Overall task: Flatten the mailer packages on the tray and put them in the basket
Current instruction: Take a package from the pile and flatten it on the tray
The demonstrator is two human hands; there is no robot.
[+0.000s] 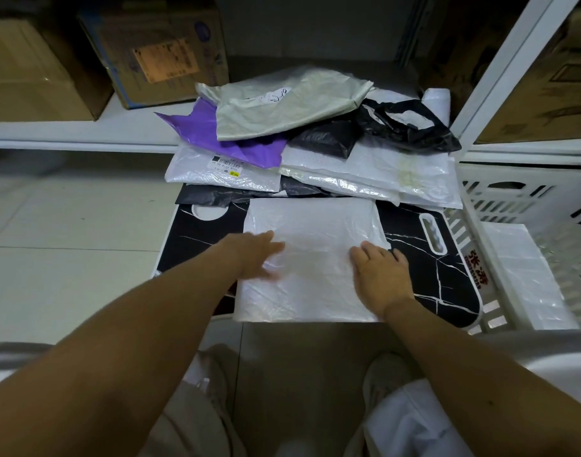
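Both my palms are down on the white mailer (pixel 310 258) that lies flat across the near half of the black marble-patterned tray (pixel 427 275); my left hand (pixel 254 255) rests on its left side with fingers straight (they are blurred, so I cannot tell exactly how far they spread); my right hand (pixel 380 270) presses on its right edge, fingers straight and close together, fingertips pointing away from me. The mailer's near edge hangs just over the tray's front rim, above my knees and shoes.

Behind it, on the far half of the tray, the pile of mailers waits: a pale grey-green bag (pixel 282 107) with handwriting on top, a purple mailer (pixel 216 133) poking out beneath it to the left, a white mailer with a barcode label (pixel 223 173) under the purple one, a crumpled black bag (pixel 411 127) at the right, and broad white mailers (pixel 391 173) underneath that.

To my right stands the white slatted basket (pixel 526 199), touching or just beside the tray's right end; one flat white mailer (pixel 526 272) already lies in its bottom. Cardboard boxes (pixel 154 51) sit on the white shelf (pixel 68 133) beyond the tray.
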